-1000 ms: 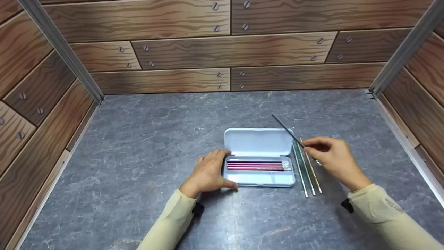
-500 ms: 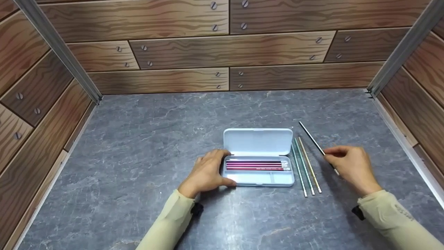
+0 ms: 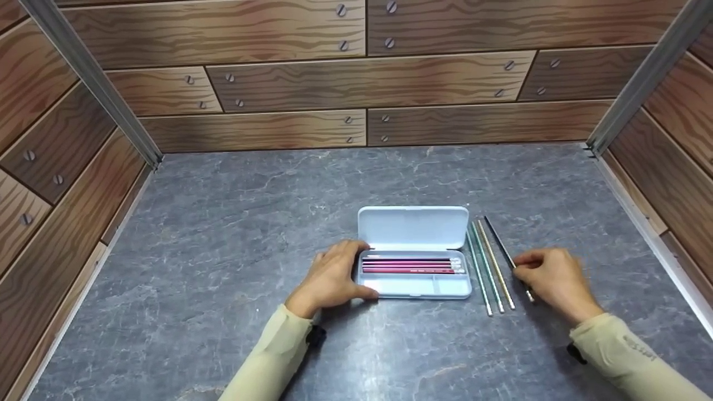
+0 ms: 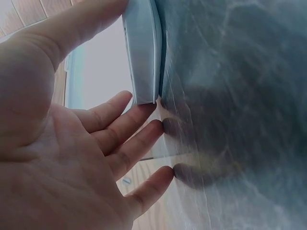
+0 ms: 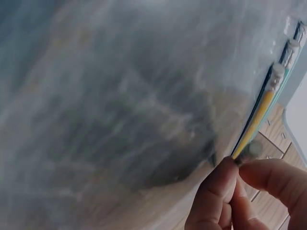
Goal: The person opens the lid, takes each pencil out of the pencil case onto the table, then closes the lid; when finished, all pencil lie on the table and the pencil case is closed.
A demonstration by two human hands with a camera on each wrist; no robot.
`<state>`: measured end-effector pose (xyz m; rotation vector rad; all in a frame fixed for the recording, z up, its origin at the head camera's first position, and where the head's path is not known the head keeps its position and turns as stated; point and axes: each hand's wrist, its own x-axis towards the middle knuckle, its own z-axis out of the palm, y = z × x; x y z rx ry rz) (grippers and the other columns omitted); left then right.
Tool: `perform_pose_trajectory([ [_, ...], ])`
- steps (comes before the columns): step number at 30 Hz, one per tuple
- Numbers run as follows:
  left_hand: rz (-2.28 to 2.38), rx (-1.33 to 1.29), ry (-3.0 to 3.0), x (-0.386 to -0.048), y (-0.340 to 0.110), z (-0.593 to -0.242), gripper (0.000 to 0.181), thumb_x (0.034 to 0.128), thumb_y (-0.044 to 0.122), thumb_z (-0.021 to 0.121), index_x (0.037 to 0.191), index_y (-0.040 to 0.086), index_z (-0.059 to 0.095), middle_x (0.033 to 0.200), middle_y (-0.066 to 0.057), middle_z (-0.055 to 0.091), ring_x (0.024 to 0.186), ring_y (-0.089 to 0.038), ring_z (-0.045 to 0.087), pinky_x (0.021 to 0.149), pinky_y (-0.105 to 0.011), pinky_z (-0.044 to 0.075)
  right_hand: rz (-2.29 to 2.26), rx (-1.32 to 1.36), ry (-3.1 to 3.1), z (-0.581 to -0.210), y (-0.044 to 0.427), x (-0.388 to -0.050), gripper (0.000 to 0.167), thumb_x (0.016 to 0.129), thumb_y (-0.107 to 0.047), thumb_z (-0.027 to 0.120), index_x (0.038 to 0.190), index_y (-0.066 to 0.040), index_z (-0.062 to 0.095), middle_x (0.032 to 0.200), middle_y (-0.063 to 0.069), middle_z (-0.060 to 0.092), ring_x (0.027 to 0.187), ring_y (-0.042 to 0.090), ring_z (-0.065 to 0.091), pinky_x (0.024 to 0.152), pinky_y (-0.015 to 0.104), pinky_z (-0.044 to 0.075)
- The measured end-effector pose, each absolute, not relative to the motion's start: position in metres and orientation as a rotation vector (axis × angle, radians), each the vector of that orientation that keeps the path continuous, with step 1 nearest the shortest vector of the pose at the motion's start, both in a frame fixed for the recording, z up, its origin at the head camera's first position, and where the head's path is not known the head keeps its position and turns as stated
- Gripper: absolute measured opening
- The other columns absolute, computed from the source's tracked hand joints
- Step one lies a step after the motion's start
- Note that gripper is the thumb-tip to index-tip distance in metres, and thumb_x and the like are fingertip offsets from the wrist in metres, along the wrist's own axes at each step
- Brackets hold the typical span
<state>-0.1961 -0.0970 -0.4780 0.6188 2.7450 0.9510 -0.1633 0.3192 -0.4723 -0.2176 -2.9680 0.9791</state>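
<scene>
A pale blue pencil case [image 3: 413, 287] lies with its lid raised; several pink and dark pencils [image 3: 409, 266] fill its rear compartment. At the case's left end, my left hand [image 3: 333, 275] holds it, thumb by the front corner and fingers by the hinge corner. In the left wrist view the fingers are only slightly bent against the case [image 4: 142, 52]. My right hand [image 3: 557, 283] pinches a black pencil [image 3: 499, 240] between thumb and fingers, slanted low over the table. Left of it lie a gold pencil [image 3: 497, 265] and two green pencils [image 3: 486, 267], eraser ends toward me.
The grey marbled tabletop [image 3: 223, 234] surrounds the case. Wood-patterned walls [image 3: 278, 83] enclose the back and both sides, with metal posts [image 3: 106, 94] at the corners. The raised lid [image 3: 413, 227] stands behind the case's base.
My right hand has carried the black pencil rightward from above the other pencils, then lowered it beside the gold one. My left hand has stayed at the case.
</scene>
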Motion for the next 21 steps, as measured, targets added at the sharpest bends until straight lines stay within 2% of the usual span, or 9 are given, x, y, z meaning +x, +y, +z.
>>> perform_pose_trajectory([
  [11,0.960,0.610,2.735,-0.196,-0.097,-0.478,0.091,0.0791,0.037,0.102,0.154,0.010,0.057,0.155,-0.015,0.064,0.149,-0.037,0.056,0.119,-0.060,0.041,0.932,-0.194,-2.996,-0.475,0.310,-0.162,0.028,0.087,-0.011,0.080,0.111,0.003,0.084,0.097,0.017,0.085,0.076,0.011,0.067,0.068,0.029,0.052],
  [21,0.956,0.605,2.744,-0.196,-0.097,-0.478,0.091,0.0792,0.038,0.102,0.154,0.010,0.058,0.156,-0.015,0.064,0.150,-0.036,0.056,0.117,-0.060,0.042,0.872,-0.150,-3.007,-0.474,0.307,-0.162,0.026,0.085,-0.014,0.083,0.107,0.001,0.086,0.094,0.014,0.085,0.082,0.017,0.073,0.078,0.039,0.056],
])
